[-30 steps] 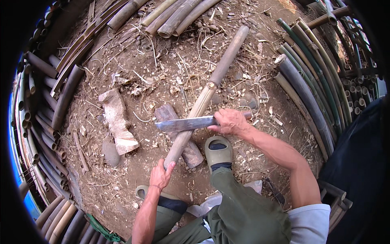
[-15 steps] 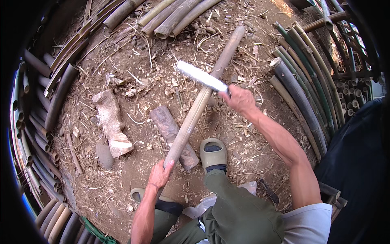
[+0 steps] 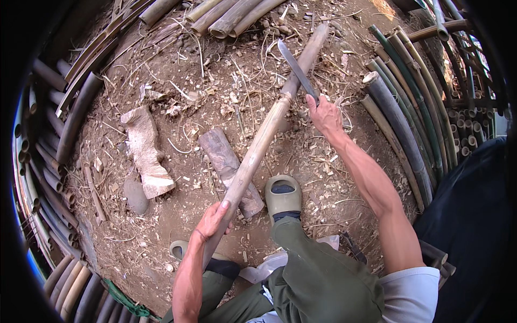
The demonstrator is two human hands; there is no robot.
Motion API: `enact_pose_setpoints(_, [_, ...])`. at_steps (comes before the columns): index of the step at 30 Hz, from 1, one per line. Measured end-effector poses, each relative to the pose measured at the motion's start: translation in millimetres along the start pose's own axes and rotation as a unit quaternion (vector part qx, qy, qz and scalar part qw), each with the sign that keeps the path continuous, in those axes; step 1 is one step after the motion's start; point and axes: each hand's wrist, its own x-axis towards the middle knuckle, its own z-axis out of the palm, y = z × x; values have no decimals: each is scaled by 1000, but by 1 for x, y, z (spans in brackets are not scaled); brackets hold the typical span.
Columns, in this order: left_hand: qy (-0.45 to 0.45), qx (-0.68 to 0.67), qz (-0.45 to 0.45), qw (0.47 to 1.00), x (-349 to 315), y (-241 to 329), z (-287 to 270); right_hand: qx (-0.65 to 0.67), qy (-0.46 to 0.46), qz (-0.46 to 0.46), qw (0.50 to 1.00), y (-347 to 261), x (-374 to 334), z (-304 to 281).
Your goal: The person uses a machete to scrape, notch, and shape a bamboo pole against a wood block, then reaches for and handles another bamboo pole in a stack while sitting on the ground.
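Observation:
My left hand (image 3: 214, 221) is closed round the near end of a long bamboo pole (image 3: 259, 141). The pole slants away to the upper right, passing over a short brown log (image 3: 231, 171). Its nearer length is pale and scraped; the far part is greyer, with a rough ridge where the two meet. In my right hand (image 3: 326, 116) is the handle of a machete (image 3: 298, 68), mostly hidden by my fingers. Its long blade points up and to the left, lying across the far part of the pole. Whether blade and pole touch, I cannot tell.
A pale chopped wood block (image 3: 144, 151) and a smooth stone (image 3: 136, 196) lie to the left. Bamboo poles are stacked at the left (image 3: 79, 118), top (image 3: 232, 20) and right (image 3: 397, 126). Shavings litter the dirt. My sandalled foot (image 3: 283, 200) stands right of the log.
The machete has moved up along the pole, its blade turning from nearly flat to steeper. My right hand has gone slightly up and right. The left hand has shifted slightly up.

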Motion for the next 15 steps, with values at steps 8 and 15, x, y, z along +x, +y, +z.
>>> enact_pose_setpoints(8, [-23,21,-13,999,1,4,4,23,-34,5,999,7,10,7])
enact_pose_setpoints(15, [6,41,-41,998,-3,-10,8,-82,14,-151,985,7,-2,6])
